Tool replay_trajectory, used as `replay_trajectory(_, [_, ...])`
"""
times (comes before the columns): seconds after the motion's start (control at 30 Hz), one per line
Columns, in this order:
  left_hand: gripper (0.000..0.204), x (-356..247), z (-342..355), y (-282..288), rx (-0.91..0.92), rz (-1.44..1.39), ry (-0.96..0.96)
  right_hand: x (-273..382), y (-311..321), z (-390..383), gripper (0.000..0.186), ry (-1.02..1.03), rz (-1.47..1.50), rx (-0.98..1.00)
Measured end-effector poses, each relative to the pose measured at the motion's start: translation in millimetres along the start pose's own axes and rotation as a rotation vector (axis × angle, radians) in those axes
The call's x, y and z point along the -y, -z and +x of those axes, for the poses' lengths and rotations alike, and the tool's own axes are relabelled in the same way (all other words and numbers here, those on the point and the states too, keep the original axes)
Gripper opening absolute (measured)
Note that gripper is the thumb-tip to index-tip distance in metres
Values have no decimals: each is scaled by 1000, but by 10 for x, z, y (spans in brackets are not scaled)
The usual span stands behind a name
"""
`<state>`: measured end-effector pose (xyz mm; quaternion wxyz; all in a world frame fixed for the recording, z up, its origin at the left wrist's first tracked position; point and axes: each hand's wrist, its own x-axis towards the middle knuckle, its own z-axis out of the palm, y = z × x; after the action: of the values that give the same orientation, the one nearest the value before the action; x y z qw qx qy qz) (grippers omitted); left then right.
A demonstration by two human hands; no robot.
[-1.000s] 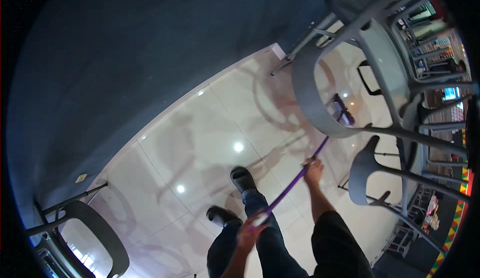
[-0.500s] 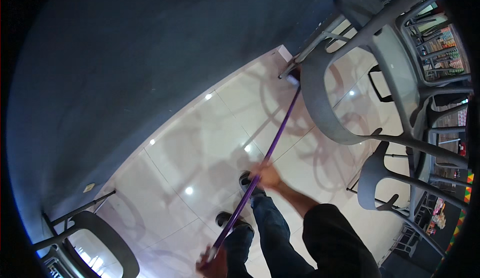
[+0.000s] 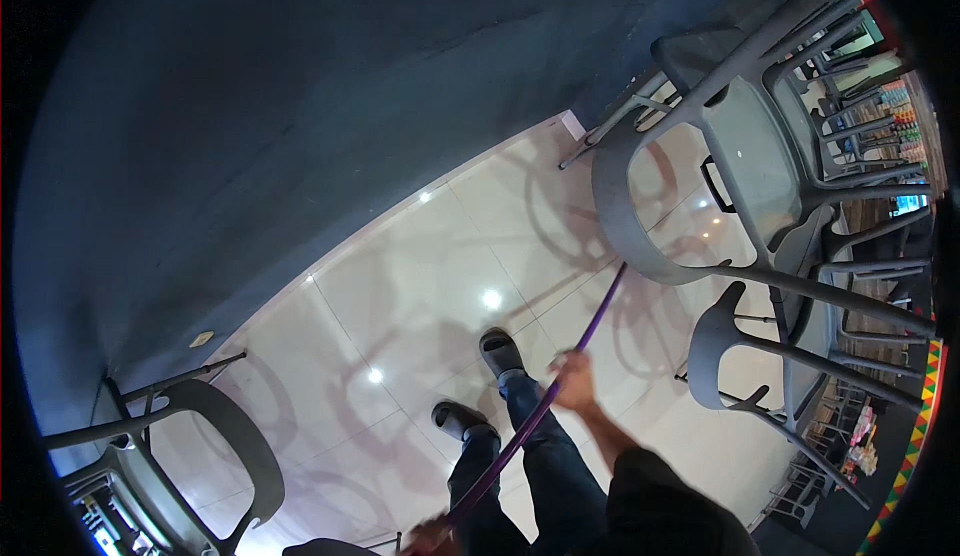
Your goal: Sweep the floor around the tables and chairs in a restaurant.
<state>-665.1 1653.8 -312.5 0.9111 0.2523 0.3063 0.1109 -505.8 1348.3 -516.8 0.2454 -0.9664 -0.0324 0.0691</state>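
Observation:
A long purple pole [image 3: 530, 422], like the handle of a broom or mop, slants from the bottom of the view up to the right. My right hand [image 3: 574, 382] is wrapped round its middle. Lower down, my left hand [image 3: 432, 536] grips the near end, partly cut off by the lower edge of the view. The far end goes out of sight behind the curved back of a grey chair [image 3: 625, 206], so its head is hidden.
Light glossy floor tiles [image 3: 390, 296] meet a dark blue wall [image 3: 300, 126] on the left. Several grey chairs crowd the right side; another grey chair [image 3: 255, 456] stands at lower left. My feet in dark slippers [image 3: 500, 353] are on the tiles near the pole.
The pole's far part has swung right and nearer, from beside the wall corner to behind the chair back. Both hands stay on it; the right has shifted right and down.

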Motion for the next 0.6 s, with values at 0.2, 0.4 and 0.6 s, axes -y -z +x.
replay_trajectory(0.2, [34, 319, 717, -1074, -234, 167, -202, -299, -26, 795, 40, -9, -36, 86])
replay_trajectory(0.4, [31, -1407, 100, -1441, -358, 194, -448, 1052, -124, 1053, 26, 343, 361, -60])
replay_trajectory(0.6, [29, -1417, 855, -2075, 87, 215, -648, 936, 72, 1886, 2, 273, 331, -27])
